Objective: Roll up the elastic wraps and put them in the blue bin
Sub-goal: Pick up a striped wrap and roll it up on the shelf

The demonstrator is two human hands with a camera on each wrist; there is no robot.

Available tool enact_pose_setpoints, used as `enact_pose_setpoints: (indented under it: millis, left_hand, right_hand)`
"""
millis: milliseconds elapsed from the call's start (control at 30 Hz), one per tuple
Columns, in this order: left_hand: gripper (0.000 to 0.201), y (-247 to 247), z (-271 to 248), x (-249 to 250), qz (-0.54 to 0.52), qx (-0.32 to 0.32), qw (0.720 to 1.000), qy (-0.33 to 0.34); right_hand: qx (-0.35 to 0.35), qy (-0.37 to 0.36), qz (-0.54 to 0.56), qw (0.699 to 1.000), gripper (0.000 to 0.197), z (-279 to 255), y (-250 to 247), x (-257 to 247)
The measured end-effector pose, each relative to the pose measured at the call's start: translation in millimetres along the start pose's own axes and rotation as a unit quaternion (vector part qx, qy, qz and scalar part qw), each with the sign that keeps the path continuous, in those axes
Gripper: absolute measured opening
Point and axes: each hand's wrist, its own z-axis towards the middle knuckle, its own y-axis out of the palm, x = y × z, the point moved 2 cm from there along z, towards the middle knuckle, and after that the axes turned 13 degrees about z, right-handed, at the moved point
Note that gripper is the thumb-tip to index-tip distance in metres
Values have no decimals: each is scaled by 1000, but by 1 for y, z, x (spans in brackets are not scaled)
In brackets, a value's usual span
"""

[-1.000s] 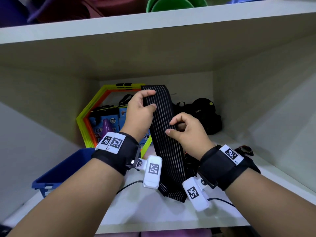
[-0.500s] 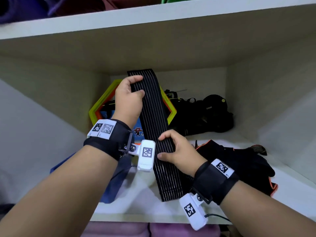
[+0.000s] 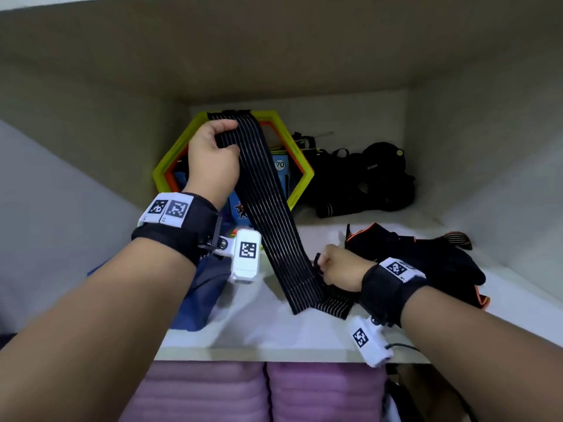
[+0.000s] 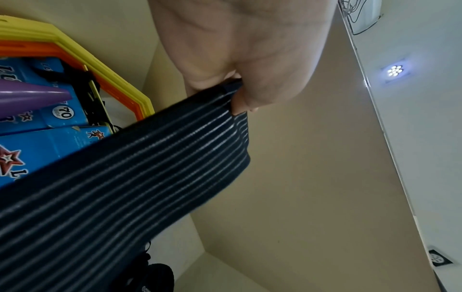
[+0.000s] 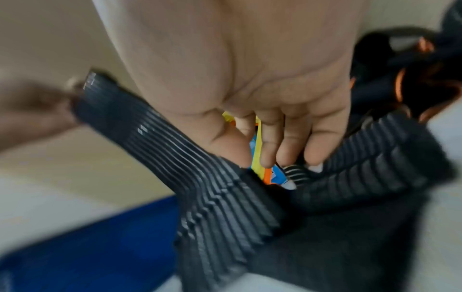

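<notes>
A black elastic wrap (image 3: 268,214) with thin pale stripes stretches slantwise from upper left down to the white shelf (image 3: 274,336). My left hand (image 3: 227,138) grips its top end, raised in front of the hexagon rings; the left wrist view shows thumb and fingers pinching that end of the wrap (image 4: 125,187). My right hand (image 3: 323,263) holds the wrap's lower part just above the shelf, where the strip folds back on itself. The right wrist view is blurred, with curled fingers (image 5: 275,142) against the wrap (image 5: 225,207). The blue bin (image 3: 201,287) sits at the left, partly hidden by my left forearm, and the bin (image 5: 87,247) shows again lower left.
Yellow and orange hexagon rings (image 3: 300,190) lean on the back wall around blue boxes (image 4: 50,146). Black strapped gear (image 3: 374,184) lies at the back right. Black gloves with orange trim (image 3: 426,260) lie right of my right hand. Pink stacks (image 3: 213,391) fill the shelf below.
My right hand has slid down the wrap from its middle to its lower end near the shelf. The left hand still holds the top end, and the strip is drawn out longer.
</notes>
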Motion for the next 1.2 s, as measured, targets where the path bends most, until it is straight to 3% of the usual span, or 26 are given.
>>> enact_pose_setpoints:
  millis: [67,167,267,533,600,667,733,833,967,1200]
  left_hand:
    - [39,-1,-1,1,1,0,1000,4]
    - [39,-2,0,5,1,0,1000,10]
    - [39,1,0,10,10,-4,1000,25]
    - [39,13,-2,18,20,-29,998,44]
    - [38,17,-3,18,8,-37,998,41]
    - [37,19,-4,19,2,-38,998,44]
    - [37,20,-5,21,1,-39,998,49]
    - [36,21,-6,22,-2,-46,998,52]
    - [36,23,-9,20,0,-49,997,59]
    - [39,34,-13,6,22,-42,998,40]
  right_hand:
    - [-43,-7,-110,993,40,-1,4,4]
    - [-136,-7,-188,973,77,-4,10,4]
    - [-192,6,-278,941,76,-7,8,0]
    - [-171,79,-345,919,63,-4,-37,8]
    - [-159,91,-368,912,82,-4,-41,2]
    - [-159,73,-433,884,105,2,-33,-5]
    - [-169,41,-477,862,114,11,-19,-11]
    - [-203,-1,-493,846,111,26,-1,-19]
    - [-235,-8,-558,796,104,43,8,-18]
    - [-259,17,-532,806,98,53,-34,3]
